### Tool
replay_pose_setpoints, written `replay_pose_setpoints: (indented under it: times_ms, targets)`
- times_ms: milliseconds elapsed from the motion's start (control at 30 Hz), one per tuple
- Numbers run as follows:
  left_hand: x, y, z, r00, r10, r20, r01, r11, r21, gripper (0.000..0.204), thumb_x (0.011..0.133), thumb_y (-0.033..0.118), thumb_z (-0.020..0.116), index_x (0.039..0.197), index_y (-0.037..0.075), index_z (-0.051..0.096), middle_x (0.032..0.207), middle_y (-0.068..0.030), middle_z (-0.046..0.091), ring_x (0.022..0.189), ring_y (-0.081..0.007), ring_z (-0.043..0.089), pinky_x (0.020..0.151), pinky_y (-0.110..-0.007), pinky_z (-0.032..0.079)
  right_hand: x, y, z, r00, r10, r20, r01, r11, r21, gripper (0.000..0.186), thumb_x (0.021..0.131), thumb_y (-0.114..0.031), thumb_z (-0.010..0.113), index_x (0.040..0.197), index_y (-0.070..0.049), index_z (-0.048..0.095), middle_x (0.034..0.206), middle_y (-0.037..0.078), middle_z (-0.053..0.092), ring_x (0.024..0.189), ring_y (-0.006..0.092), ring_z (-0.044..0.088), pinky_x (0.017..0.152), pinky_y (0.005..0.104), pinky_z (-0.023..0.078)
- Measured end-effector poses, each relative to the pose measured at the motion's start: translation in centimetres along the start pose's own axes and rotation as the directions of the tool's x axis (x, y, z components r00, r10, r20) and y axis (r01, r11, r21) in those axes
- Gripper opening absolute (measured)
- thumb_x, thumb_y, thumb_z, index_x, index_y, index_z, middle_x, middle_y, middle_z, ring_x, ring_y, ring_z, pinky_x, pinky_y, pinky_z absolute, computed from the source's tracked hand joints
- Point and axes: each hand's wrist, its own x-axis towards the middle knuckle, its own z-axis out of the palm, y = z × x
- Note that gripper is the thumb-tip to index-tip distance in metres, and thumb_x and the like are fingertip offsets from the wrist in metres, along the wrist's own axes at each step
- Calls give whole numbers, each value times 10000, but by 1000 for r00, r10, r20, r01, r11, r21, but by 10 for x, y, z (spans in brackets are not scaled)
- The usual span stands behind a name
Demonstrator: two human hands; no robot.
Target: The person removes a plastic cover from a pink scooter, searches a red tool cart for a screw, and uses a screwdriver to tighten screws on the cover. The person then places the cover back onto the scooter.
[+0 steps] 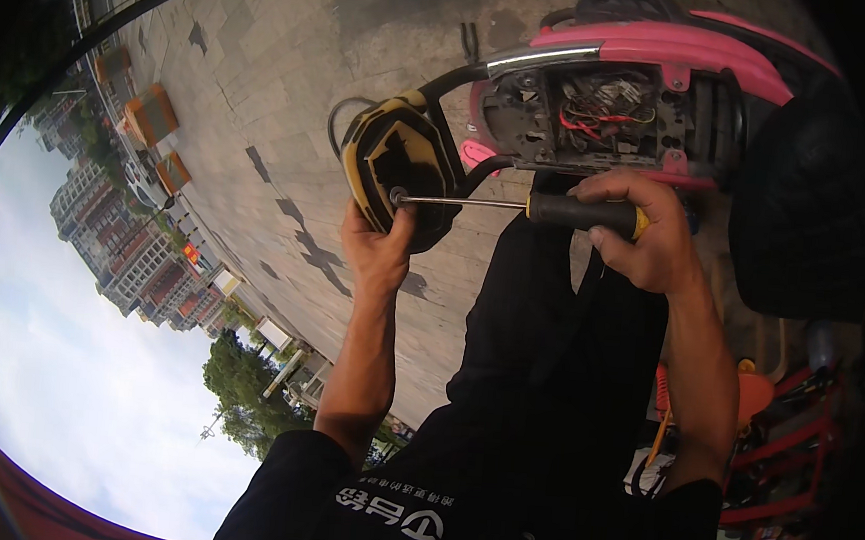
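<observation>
My right hand (646, 230) is closed around the black handle of a screwdriver (577, 213) with a yellow end. Its long metal shaft points left, and the tip meets a round dark fastener (397, 196) on a yellow-and-black backrest (390, 127). My left hand (379, 251) grips the lower edge of that backrest, the thumb up beside the tip and the other fingers partly hidden behind. Black tubes (456, 78) join the backrest to the rear of a pink scooter (659, 47). An uncovered bay in the scooter shows loose wires (609, 117), some of them red.
A black seat-like bulk (809, 196) stands at the right. Below it is a red rack (791, 446) with assorted items. Paving (265, 88) stretches away on the left, with orange-and-white barriers (150, 115) farther off. A dark tool (469, 42) lies on the ground beyond the tubes.
</observation>
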Motion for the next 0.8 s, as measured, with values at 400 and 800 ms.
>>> replay_pose_setpoints:
  times_ms: [400,800]
  targets:
    - [0,2,2,1000,-7,10,8,997,-80,361,840,-12,692,1174,-13,553,1036,-50,658,911,-112,615,833,-256,496,3,-21,2,991,-114,68,123,982,-146,355,636,63,685,984,16,632,997,159,673,932,277,675,839,341,526]
    - [-1,1,4,1000,-12,-13,10,994,-109,358,843,5,707,1167,-7,555,1026,-41,655,907,-105,608,832,-248,489,1,-25,2,992,-99,71,110,978,-174,355,629,56,671,978,14,624,985,165,670,897,275,679,803,347,532]
